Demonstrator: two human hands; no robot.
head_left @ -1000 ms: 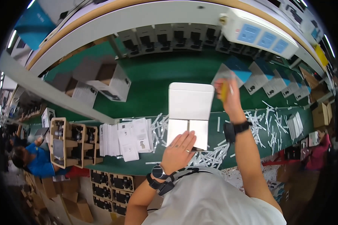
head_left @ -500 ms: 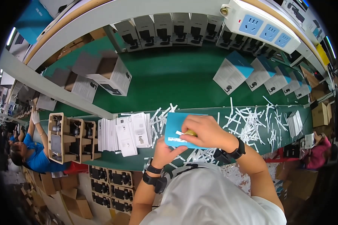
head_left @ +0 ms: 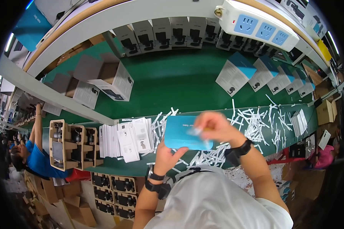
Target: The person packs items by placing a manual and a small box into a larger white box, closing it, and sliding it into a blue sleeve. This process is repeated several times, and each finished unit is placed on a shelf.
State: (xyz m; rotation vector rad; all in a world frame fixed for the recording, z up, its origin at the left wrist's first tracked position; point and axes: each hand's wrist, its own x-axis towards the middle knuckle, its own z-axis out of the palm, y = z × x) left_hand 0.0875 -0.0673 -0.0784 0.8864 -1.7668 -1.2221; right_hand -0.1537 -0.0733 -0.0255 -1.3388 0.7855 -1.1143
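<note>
A blue-topped box sits in front of me on the green bench. My left hand steadies its near left corner, fingers at the side and thumb along the front edge. Above the box's right part, my right hand is blurred by motion, its fingers pinched together. A small whitish, smeared piece shows at its fingertips, with a yellowish-brown bit beside it; I cannot make out either. Another pale blurred patch lies near the box's front right edge. Loose white paper strips are scattered to the right and around the box.
Left of the box lie stacked white leaflets and cardboard trays with black parts. Open cartons stand behind; blue-topped boxes line the back right. A power strip hangs overhead. A co-worker is at left.
My right hand has moved right and off the box's front left, uncovering more of its top. The white strip there no longer shows. My left hand stays at the same corner.
</note>
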